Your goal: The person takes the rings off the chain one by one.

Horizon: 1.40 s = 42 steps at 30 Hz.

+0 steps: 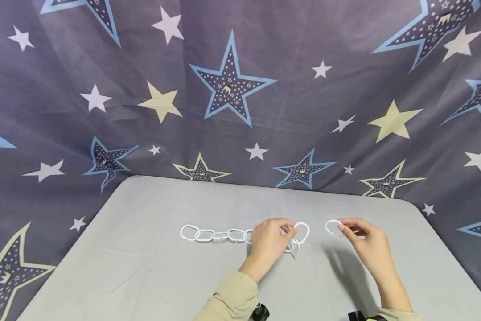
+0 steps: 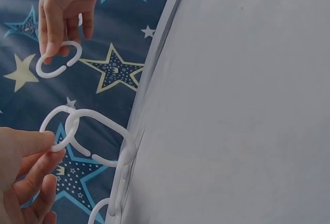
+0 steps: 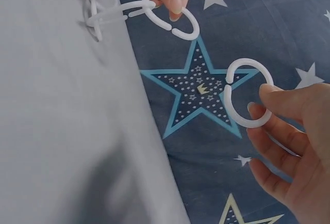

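A chain of white plastic links lies across the table, running from the left toward my left hand. That hand pinches the chain's end link between thumb and fingers, raised over the tabletop; a few joined links hang below it. My right hand pinches a single loose link, held up to the right of the chain and apart from it. In the right wrist view the loose link shows a small gap in its side, facing the chain. The held end link has a similar gap.
The grey-white table has its far edge against a dark curtain printed with stars. Black wrist bands sit at both sleeves. My right hand casts a shadow on the tabletop.
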Motion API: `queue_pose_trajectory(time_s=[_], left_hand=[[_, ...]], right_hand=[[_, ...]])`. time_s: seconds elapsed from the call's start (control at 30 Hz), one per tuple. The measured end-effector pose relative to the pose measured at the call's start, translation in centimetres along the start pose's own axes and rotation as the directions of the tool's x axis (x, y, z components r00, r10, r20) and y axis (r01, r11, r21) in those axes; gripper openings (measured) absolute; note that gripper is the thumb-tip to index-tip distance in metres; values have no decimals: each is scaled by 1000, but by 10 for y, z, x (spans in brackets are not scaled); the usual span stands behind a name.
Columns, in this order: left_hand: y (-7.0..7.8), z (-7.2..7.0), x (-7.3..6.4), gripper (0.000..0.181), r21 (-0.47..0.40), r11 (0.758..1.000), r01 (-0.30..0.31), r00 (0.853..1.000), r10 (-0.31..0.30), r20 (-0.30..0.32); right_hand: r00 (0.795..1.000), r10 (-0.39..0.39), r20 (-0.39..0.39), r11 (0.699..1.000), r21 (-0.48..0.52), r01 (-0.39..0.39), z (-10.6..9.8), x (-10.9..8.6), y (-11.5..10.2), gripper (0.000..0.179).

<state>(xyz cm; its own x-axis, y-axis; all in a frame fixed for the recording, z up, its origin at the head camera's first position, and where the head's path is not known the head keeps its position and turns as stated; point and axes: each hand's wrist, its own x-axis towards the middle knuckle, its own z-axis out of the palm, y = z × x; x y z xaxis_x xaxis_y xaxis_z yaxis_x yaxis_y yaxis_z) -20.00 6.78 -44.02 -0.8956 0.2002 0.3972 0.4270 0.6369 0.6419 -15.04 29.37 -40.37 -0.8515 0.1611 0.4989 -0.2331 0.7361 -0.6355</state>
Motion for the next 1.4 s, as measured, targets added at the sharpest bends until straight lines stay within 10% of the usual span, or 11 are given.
queue_pose_trajectory(time_s=[0.53,1.4], left_hand=[[-2,3,-5,13,16,1000,-14,1000,15,-21],[1,1,-3,13,11,1000,-12,1000,12,-10]], right_hand=[[967,-132,217,973,-157,168,11,32,42,8],[903,-5,429,981,-174,88,47,75,79,9]])
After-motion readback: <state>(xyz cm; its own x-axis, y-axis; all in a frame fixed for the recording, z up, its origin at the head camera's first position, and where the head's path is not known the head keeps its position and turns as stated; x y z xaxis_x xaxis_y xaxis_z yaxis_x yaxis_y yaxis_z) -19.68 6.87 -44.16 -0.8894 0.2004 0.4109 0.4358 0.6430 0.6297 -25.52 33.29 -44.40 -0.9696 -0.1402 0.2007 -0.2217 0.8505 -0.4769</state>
